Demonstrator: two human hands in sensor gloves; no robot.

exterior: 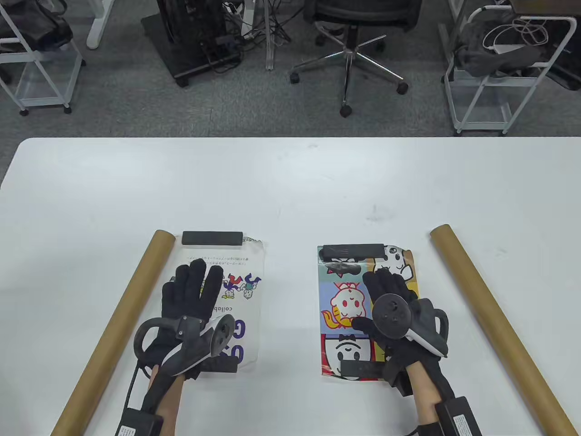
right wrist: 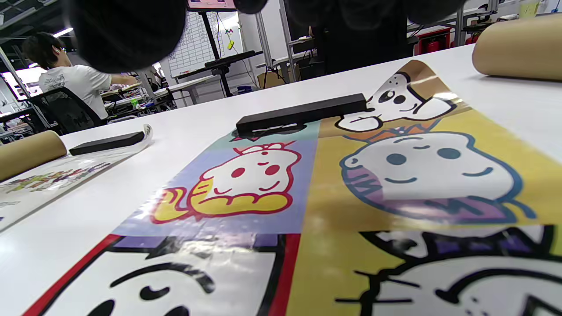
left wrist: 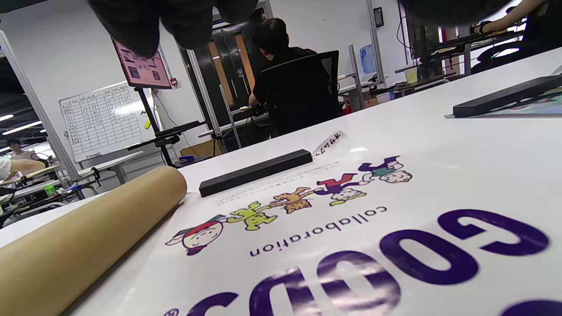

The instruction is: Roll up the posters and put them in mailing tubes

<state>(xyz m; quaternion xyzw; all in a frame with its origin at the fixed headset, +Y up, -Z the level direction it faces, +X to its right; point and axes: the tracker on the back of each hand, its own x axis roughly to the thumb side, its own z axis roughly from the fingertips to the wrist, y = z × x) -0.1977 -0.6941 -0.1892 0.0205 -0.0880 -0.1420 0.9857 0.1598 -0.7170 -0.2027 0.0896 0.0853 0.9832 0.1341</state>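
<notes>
A white poster (exterior: 243,313) with cartoon figures and purple letters lies flat, with a black bar weight (exterior: 212,238) on its far edge and another (exterior: 222,363) at its near edge. My left hand (exterior: 193,284) rests flat on it, fingers spread. A brown mailing tube (exterior: 118,327) lies just to its left. A colourful cartoon poster (exterior: 345,309) lies flat under two black bars, one far (exterior: 352,251) and one near (exterior: 358,369). My right hand (exterior: 386,284) rests open on it. A second tube (exterior: 494,318) lies to the right.
The left wrist view shows the white poster (left wrist: 351,228), its far bar (left wrist: 254,172) and the tube (left wrist: 88,232). The right wrist view shows the colourful poster (right wrist: 395,175), its bar (right wrist: 303,115) and the tube end (right wrist: 518,48). An office chair (exterior: 349,54) stands beyond the table.
</notes>
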